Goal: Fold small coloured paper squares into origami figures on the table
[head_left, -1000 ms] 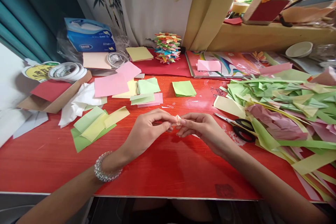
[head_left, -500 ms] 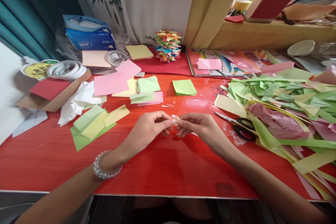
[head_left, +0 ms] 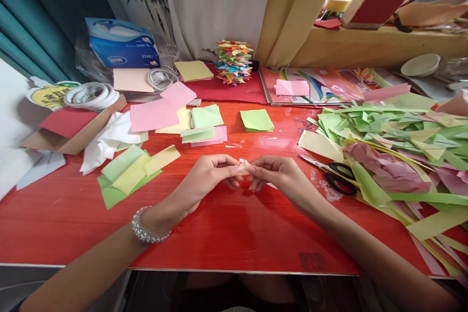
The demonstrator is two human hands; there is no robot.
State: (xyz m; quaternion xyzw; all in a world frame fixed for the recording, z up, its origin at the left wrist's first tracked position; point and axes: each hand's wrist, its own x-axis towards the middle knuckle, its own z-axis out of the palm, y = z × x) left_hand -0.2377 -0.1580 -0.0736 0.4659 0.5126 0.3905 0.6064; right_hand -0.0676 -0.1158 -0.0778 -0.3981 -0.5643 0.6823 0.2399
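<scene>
My left hand [head_left: 215, 171] and my right hand [head_left: 272, 171] meet over the middle of the red table [head_left: 234, 234]. Between their thumbs and forefingers they pinch a small, pale folded paper piece [head_left: 243, 167], mostly covered by the fingertips. The other fingers of each hand curl below it. Just beyond the hands lies a stack of green paper squares [head_left: 256, 121]. Black-handled scissors [head_left: 331, 169] rest on the table to the right of my right hand, blades pointing left.
Cut paper scraps [head_left: 395, 131] are heaped at the right. Loose sheets [head_left: 153, 116], tape rolls [head_left: 91, 95] and a blue tissue pack [head_left: 122, 44] are at the left. A colourful folded-paper tower [head_left: 234, 63] stands at the back.
The fingertips have shifted slightly around the small pale paper piece, and a little more of it shows. Both hands stay in nearly the same place.
</scene>
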